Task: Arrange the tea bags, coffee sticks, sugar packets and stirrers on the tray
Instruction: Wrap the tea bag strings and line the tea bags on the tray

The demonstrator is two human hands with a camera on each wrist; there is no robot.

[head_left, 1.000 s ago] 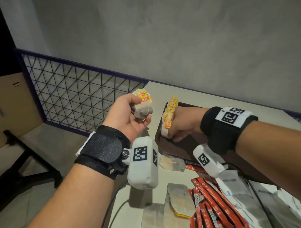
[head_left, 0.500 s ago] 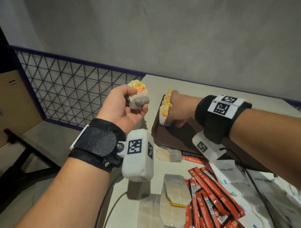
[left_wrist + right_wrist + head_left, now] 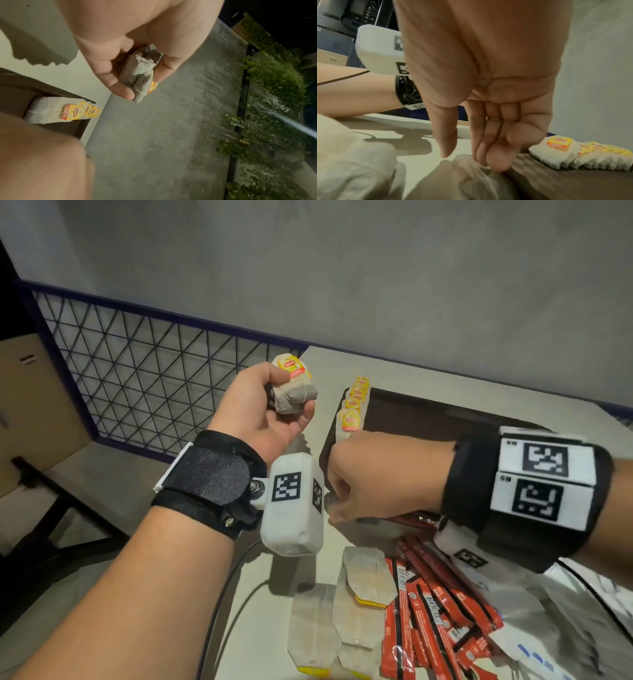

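Left hand (image 3: 260, 409) grips bunch of tea bags (image 3: 291, 395) above surface (image 3: 260, 621). Right hand (image 3: 380, 474), loosely open, empty, reaches loose tea bag (image 3: 467, 166) beside tray (image 3: 445, 419). Pinch bag by edge; stand it against row of tea bags (image 3: 354, 405) at tray's left rim.

"Lipton" is read on the yellow tag (image 3: 293, 367) of the tea bags (image 3: 294, 398) held in the left hand (image 3: 260, 409). The same brand is read on the nearest tag (image 3: 73, 112) of the tea bag row (image 3: 56, 113) on the tray (image 3: 15, 86); the red strip below it is too small to read. Square coded markers, without legible words, are borne by the left wrist unit (image 3: 287, 487) and the right wristband (image 3: 544, 474). Print on the red sticks (image 3: 435, 607) is blurred.
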